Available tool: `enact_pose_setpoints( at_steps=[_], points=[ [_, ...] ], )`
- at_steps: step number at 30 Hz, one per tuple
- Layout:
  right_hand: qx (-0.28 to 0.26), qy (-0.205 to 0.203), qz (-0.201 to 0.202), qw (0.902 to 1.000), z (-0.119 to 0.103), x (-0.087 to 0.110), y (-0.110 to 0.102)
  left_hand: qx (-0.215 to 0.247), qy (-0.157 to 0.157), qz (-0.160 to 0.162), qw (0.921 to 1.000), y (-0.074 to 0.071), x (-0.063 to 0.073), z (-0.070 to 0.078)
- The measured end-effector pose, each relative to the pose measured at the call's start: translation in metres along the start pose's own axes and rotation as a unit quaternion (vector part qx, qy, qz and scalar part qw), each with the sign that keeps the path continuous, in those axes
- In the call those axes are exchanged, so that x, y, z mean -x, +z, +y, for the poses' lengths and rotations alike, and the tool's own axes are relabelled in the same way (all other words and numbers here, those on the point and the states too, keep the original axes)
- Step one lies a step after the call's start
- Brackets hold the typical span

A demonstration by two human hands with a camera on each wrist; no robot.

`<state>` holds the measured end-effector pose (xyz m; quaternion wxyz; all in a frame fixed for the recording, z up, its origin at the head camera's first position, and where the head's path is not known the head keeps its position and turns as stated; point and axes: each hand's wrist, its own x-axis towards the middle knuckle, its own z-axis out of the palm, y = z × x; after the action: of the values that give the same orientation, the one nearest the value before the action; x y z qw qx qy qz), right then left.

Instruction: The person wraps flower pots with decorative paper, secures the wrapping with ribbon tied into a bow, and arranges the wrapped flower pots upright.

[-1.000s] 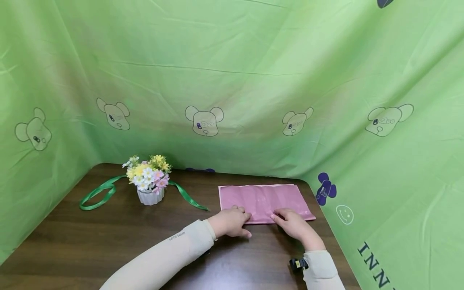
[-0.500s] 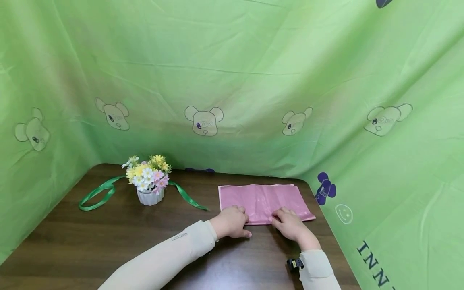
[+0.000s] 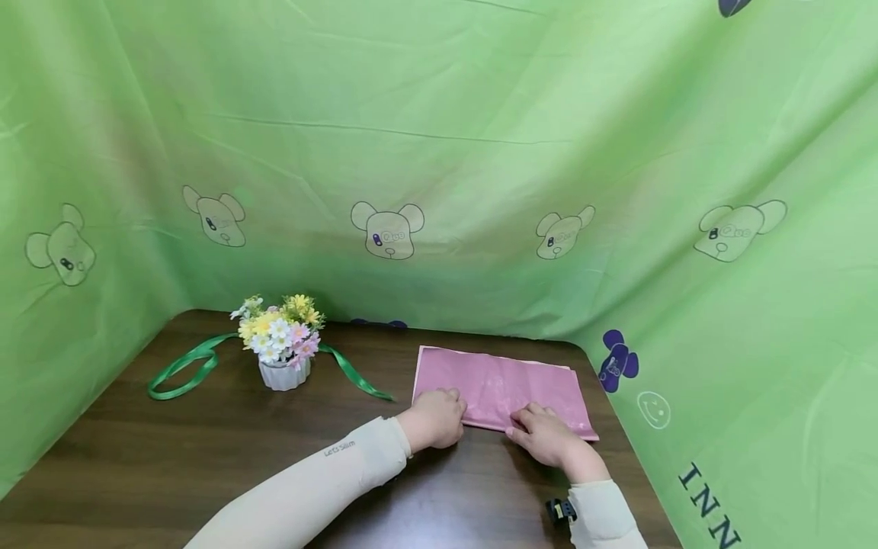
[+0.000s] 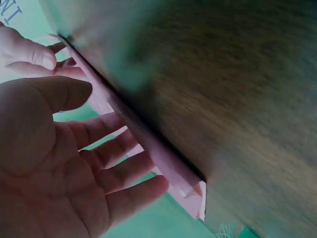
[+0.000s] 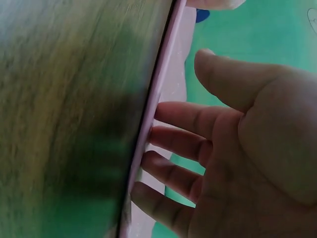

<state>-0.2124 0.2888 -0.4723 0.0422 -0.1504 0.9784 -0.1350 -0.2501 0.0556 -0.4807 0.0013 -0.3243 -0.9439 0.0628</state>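
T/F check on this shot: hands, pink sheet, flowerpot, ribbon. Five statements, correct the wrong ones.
1. The left hand and right hand both touch the pink sheet. True.
2. The right hand pinches the ribbon. False: its fingers are on the sheet.
3. Green ribbon shows on both sides of the white flowerpot. True.
4. The flowerpot stands right of the sheet. False: left of it.
5. Every flower is yellow. False: white flowers and pink flowers show too.
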Motion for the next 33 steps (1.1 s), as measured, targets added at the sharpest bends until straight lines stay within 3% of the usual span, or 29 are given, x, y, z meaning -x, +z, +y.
enact_pose_setpoints(
  at_steps=[13, 24, 33],
  points=[
    [0.017, 0.033, -0.016, 0.9992, -0.027, 0.013, 0.004, 0.041, -0.004, -0.050, 0.9979, -0.004, 0.006, -0.007],
    [0.038, 0.066, -0.021, 0.9969, -0.061, 0.009, 0.003, 0.047, 0.006, -0.046, 0.9978, -0.008, 0.002, -0.018],
    [0.076, 0.087, 0.011, 0.9932, -0.075, 0.016, 0.018, 0.023, 0.025, -0.030, 0.9990, -0.008, 0.004, -0.016]
  ],
)
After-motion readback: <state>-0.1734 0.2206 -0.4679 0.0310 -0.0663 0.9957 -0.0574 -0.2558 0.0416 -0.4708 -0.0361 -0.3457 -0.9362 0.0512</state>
